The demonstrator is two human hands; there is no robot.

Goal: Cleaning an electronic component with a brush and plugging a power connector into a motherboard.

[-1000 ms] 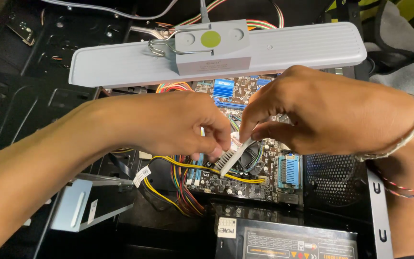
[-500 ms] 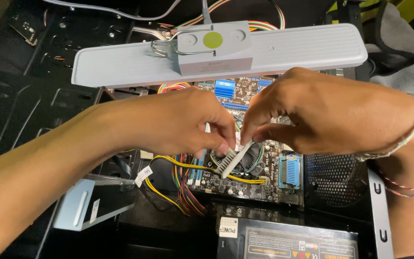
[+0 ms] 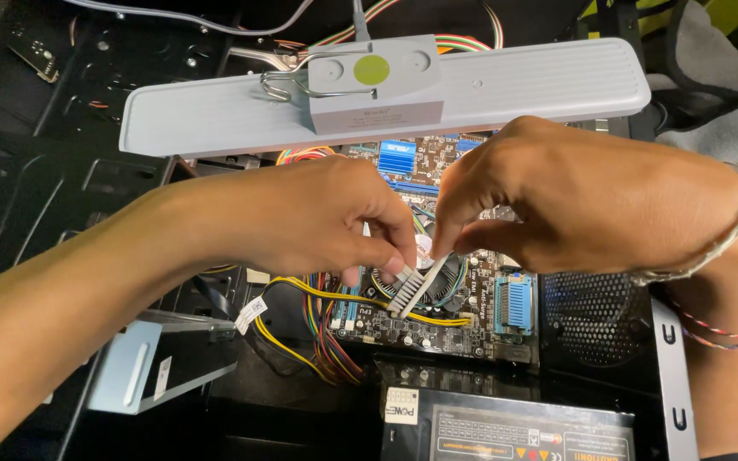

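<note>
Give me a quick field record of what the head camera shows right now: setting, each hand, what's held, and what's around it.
setting: open computer case, seen from above
left hand: pinches the lower end of a white connector
right hand: pinches the connector's upper end
connector: tilted, held above the fan
board: green, under both hands
wires: yellow, red and black bundle, left of the fan
lamp bar: grey, across the top
power supply: black box at the bottom edge

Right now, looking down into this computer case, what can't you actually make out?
Head view:
- White connector: its upper end is hidden by fingers of the left hand and right hand.
- Cooler fan: mostly hidden behind connector and hands.
- Motherboard: top covered by the grey light bar.
</note>
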